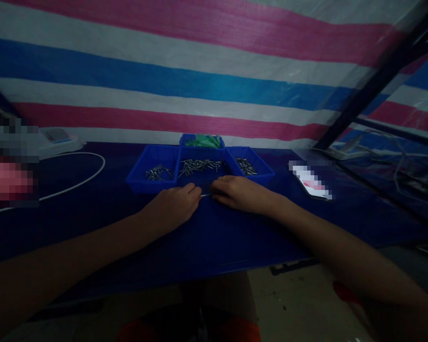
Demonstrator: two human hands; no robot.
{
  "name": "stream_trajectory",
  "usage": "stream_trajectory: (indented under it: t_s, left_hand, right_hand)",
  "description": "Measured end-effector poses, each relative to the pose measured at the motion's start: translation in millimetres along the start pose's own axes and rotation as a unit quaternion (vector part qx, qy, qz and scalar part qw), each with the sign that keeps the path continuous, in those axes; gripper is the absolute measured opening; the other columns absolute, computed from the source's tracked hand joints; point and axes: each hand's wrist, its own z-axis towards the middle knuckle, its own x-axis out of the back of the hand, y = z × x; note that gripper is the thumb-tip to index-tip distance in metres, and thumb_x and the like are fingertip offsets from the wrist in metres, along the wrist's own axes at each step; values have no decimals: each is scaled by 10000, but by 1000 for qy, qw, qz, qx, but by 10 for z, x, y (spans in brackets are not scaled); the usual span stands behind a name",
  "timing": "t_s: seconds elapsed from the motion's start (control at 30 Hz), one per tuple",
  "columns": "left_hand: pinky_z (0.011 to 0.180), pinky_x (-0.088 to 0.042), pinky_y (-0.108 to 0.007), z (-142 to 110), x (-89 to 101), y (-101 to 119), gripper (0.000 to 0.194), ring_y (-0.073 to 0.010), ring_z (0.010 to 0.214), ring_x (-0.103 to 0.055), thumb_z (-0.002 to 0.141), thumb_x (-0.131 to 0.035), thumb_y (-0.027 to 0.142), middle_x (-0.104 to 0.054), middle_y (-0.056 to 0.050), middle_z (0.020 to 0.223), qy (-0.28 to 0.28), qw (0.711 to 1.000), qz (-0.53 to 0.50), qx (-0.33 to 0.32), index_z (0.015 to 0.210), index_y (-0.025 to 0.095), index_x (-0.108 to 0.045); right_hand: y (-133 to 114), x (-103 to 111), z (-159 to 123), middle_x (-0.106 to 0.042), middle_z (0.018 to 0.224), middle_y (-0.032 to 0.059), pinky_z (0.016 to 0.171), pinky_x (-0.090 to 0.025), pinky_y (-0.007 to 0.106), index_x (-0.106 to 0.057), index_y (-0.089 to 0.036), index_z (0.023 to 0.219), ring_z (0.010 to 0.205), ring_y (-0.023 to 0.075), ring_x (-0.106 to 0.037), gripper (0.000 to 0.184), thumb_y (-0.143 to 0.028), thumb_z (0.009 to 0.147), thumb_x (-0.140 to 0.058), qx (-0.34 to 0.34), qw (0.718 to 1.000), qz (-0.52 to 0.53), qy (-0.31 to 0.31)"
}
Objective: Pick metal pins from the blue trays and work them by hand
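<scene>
My left hand (176, 204) and my right hand (240, 192) rest on the blue table (214, 237), fingertips almost meeting just in front of the middle blue tray (199, 178). Both are closed in a pinch on a thin metal pin (206, 194) that spans the gap between them. The middle tray holds several metal pins (199, 165). The left blue tray (137, 178) and the right blue tray (262, 173) hold several more metal pins. Behind them a fourth blue tray (185, 141) holds green plastic pieces (204, 141).
A white cable (82, 183) loops across the table's left side, near a white device (59, 141). A phone (312, 183) lies to the right. A striped tarp (214, 71) hangs behind. A dark metal bar (374, 85) slants at right, with cables beyond.
</scene>
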Motion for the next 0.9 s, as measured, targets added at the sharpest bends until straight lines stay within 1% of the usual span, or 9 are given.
stream_trajectory:
  t_s: [0.1, 0.2, 0.33, 0.5, 0.6, 0.7, 0.83, 0.9]
  left_hand:
    - [545, -425, -235, 8, 16, 14, 230, -130, 651, -574, 902, -328, 220, -576, -39, 786, 33, 997, -67, 16, 884, 128, -537]
    - [615, -442, -232, 2, 44, 25, 214, -122, 704, -577, 902, -345, 241, -582, -36, 824, 83, 987, -140, 18, 915, 128, -527]
    - [580, -420, -207, -15, 59, 13, 176, -95, 639, -548, 870, -443, 274, -583, -18, 818, 126, 976, -177, 13, 944, 138, -528]
    - [598, -416, -200, -5, 65, -11, 162, -82, 628, -531, 868, -444, 253, -585, -12, 819, 144, 971, -191, 7, 932, 148, -549]
    - [601, -420, -197, 0, 87, -3, 148, -73, 610, -524, 856, -450, 245, -585, -6, 826, 134, 967, -218, 6, 912, 157, -556]
    - [585, -424, -192, -6, 98, 13, 138, -69, 601, -530, 838, -460, 238, -587, -2, 826, 121, 963, -239, -11, 907, 164, -554]
    - [704, -449, -243, -13, 75, 14, 131, -130, 791, -567, 825, -455, 224, -602, -32, 865, 150, 967, -200, -42, 893, 155, -544]
    - [740, -450, -266, -11, 56, 4, 128, -149, 833, -565, 814, -460, 218, -608, -40, 874, 148, 970, -185, -46, 889, 152, -540]
  right_hand:
    - [-3, 30, -9, -563, 788, 37, 668, -401, 257, -542, -150, 860, 715, 132, -525, 159, -229, 887, -407, -13, 999, -28, -8]
    - [-21, 48, -3, -567, 801, 37, 667, -394, 253, -538, -148, 869, 720, 130, -527, 169, -225, 893, -390, -10, 1000, -20, 8]
    - [-39, 55, 8, -571, 819, 44, 683, -395, 251, -536, -141, 894, 741, 129, -531, 178, -221, 899, -377, 7, 999, 7, 30]
    - [-48, 33, 16, -560, 788, 32, 673, -389, 240, -538, -146, 856, 710, 113, -511, 197, -252, 907, -379, 30, 998, 50, 35]
    - [-54, 7, 18, -541, 754, 20, 646, -379, 232, -532, -145, 833, 675, 103, -491, 212, -276, 910, -385, 45, 996, 71, 38]
    - [-62, -2, 20, -534, 739, 15, 633, -370, 227, -531, -144, 827, 660, 98, -484, 198, -274, 905, -404, 49, 995, 78, 38]
    - [-69, 42, 9, -544, 731, 12, 627, -366, 223, -538, -143, 806, 657, 98, -492, 168, -258, 886, -445, 32, 997, 74, 21]
    - [-67, 80, -6, -560, 748, 13, 635, -370, 221, -551, -141, 830, 672, 99, -510, 157, -262, 878, -462, 26, 997, 77, 12]
